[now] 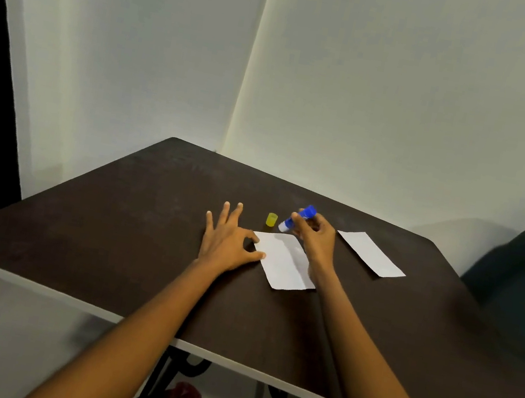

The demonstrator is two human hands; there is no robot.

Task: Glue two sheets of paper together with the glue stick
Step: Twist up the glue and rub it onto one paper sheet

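So the right hand (311, 238) has its fingers curled around the blue glue stick (297, 219), holding it tilted with the whitish tip pointing down and left, just above the far edge of the nearer sheet of paper (285, 261). Can't tell if the tip is actually touching the paper or just hovering over it. The left hand (230, 240) is laid flat on the dark table (110, 225) with its fingers spread wide, and the thumb and forefinger press down on the left edge of that same sheet, so it's holding nothing, just pinning the paper. The yellow cap (271, 219) is off and standing upright on the table, just left of the glue tip and beyond the sheet. The second sheet of paper (370, 253) lies flat further right, apart from the first one and on the other side of the right hand. A dark chair (524, 287) sits past the table's right edge.
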